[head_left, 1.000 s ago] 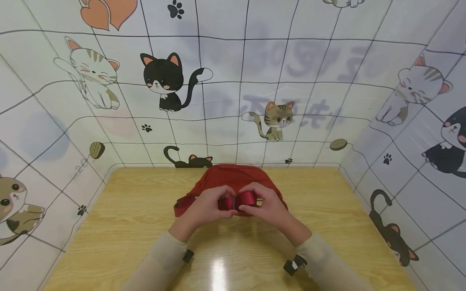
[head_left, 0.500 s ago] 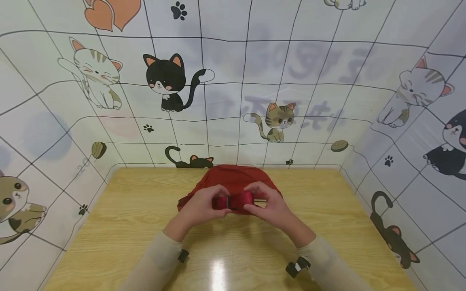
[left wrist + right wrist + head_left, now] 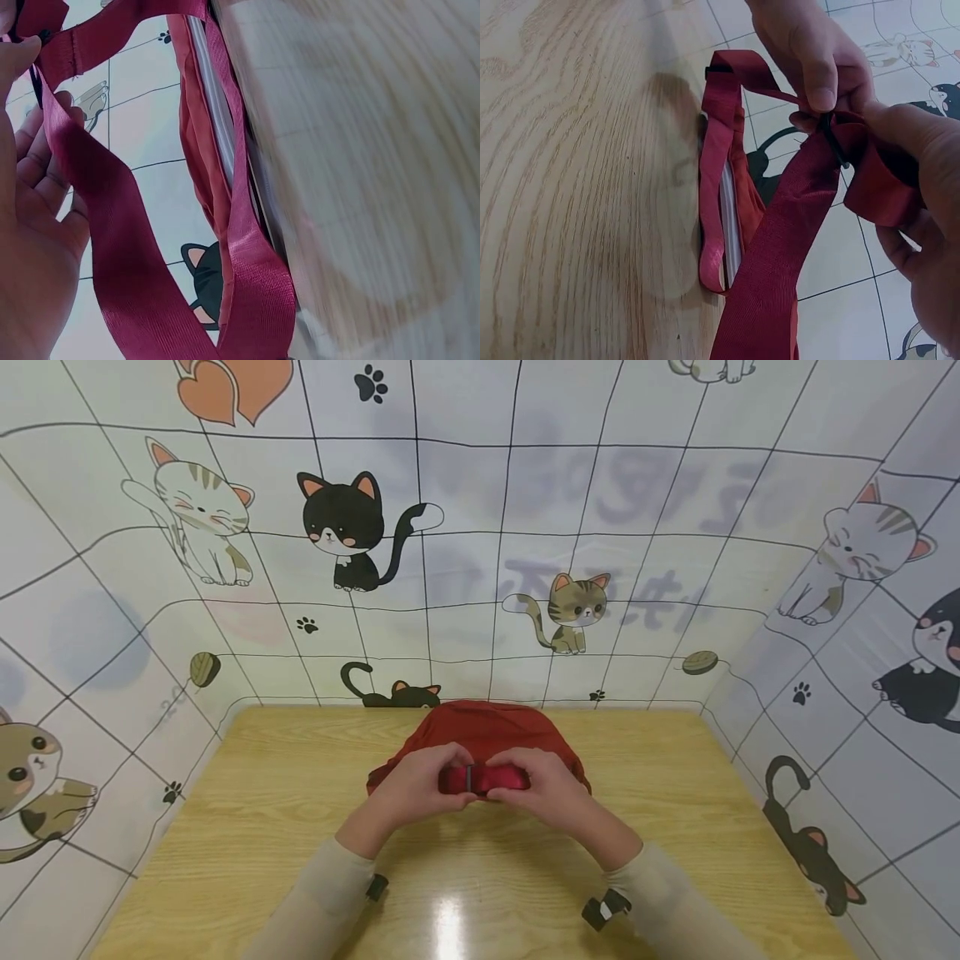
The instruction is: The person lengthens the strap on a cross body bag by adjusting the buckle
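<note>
A red fabric bag (image 3: 487, 727) lies at the back of the table, with a dark red webbing strap (image 3: 504, 778) raised in front of it. My left hand (image 3: 411, 785) pinches the strap at a black strap slider (image 3: 834, 142), thumb close beside the slider in the right wrist view. On the slider's other side, my right hand (image 3: 551, 789) grips a folded loop of webbing (image 3: 885, 187) between thumb and fingers. Long lengths of strap (image 3: 124, 217) hang below the hands in the left wrist view. A pale zipper (image 3: 729, 217) shows along the bag's edge.
The wooden table (image 3: 270, 827) spreads around the bag and under both forearms. Behind and at the sides stands a white grid-lined sheet (image 3: 465, 560) printed with cartoon cats. Small black devices (image 3: 606, 908) sit at both wrists.
Both hands and the slider shifted slightly left at first. Since then my right hand has moved inward along the webbing, closer to the slider, while the left stays nearly still.
</note>
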The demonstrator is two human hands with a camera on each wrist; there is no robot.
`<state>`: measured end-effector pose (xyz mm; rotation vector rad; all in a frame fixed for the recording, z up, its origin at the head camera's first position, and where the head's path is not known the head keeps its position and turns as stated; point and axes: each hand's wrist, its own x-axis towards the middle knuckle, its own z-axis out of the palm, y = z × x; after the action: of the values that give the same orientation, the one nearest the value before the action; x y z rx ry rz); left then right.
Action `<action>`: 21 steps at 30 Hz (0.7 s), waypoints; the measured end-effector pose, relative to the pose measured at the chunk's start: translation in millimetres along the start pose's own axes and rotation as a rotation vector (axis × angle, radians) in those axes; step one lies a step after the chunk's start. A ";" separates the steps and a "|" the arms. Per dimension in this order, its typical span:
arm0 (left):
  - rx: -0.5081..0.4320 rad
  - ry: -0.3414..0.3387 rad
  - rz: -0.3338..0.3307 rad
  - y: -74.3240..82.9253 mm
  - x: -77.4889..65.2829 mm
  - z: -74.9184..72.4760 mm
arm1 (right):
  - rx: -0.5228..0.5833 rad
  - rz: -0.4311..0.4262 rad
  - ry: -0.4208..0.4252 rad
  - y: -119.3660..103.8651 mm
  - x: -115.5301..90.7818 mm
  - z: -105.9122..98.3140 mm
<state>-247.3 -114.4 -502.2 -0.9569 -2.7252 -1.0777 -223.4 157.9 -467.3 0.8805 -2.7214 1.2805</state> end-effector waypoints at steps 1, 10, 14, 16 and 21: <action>0.003 0.002 -0.002 -0.4 -0.3 -0.3 | 0.011 -0.012 0.017 0.4 -0.7 -0.2; 0.005 0.006 -0.055 -5.0 -3.8 -6.0 | 0.167 -0.193 0.131 17.9 -7.4 -4.7; 0.013 0.002 -0.047 -6.5 -4.2 -7.5 | 0.142 -0.121 0.062 19.1 -7.9 -7.0; 0.023 0.004 -0.029 -6.6 -4.2 -7.6 | 0.106 -0.067 0.017 16.2 -6.3 -7.6; 0.051 -0.004 -0.007 -5.0 -3.4 -7.0 | 0.005 -0.006 -0.023 8.0 -0.3 -3.2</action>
<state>-248.6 -123.5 -500.8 -0.9444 -2.7473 -1.0031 -227.8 164.3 -470.9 0.9080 -2.7321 1.2845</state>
